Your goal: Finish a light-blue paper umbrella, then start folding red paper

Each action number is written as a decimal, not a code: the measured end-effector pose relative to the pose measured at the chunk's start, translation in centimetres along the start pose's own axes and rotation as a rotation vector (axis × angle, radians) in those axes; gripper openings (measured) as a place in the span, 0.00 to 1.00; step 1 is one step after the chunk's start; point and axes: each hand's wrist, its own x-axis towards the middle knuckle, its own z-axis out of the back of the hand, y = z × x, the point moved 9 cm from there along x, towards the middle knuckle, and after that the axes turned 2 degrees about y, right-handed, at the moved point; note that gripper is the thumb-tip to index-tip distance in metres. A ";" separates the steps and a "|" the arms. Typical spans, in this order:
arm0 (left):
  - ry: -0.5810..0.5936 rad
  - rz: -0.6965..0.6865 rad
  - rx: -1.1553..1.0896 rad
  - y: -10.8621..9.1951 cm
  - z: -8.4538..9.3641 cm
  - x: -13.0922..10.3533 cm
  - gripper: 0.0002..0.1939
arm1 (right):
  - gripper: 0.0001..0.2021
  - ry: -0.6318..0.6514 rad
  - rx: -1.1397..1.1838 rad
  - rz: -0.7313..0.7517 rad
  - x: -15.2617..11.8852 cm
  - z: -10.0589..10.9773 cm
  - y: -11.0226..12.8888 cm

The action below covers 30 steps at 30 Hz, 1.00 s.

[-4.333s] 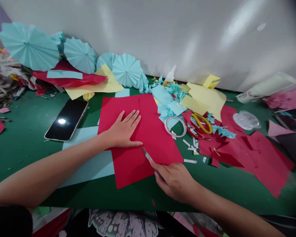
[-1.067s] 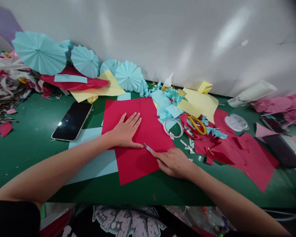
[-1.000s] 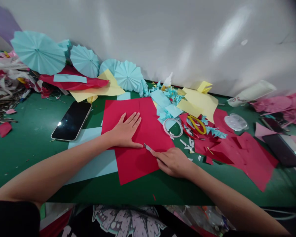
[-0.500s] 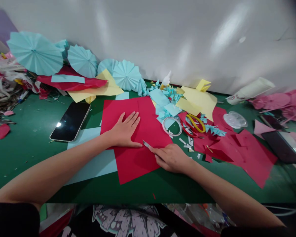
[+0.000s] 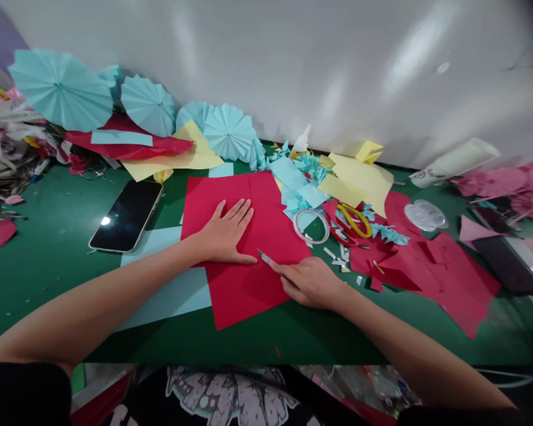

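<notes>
Flat on the green table lies a red sheet of paper (image 5: 249, 296), overlapping a light blue sheet (image 5: 177, 296). My left hand (image 5: 224, 234) rests palm down on the red paper with its fingers spread. A utility knife (image 5: 267, 259) with a bare blade is in the closed fingers of my right hand (image 5: 313, 281). The blade tip points up and left, close to my left thumb, over the red paper. A thin line in the red paper runs down from near its top edge towards the left fingers.
Left of the paper is a phone (image 5: 127, 216). Pleated blue paper rosettes (image 5: 228, 133) lean against the wall. To the right are a tape roll (image 5: 311, 226), scissors with red and yellow handles (image 5: 354, 222), red scraps (image 5: 457, 284) and a white roll (image 5: 455, 163).
The camera view has shifted very slightly. Both hands and the knife stay in nearly the same place on the red paper.
</notes>
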 end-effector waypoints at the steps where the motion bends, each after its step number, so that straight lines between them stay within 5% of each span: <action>1: 0.001 0.001 -0.002 0.0 0.0 0.0 0.57 | 0.20 0.002 0.002 -0.002 0.0 0.0 0.0; 30: 0.008 0.007 -0.013 0.0 0.0 0.1 0.57 | 0.21 -0.012 -0.006 -0.039 0.7 0.1 -0.7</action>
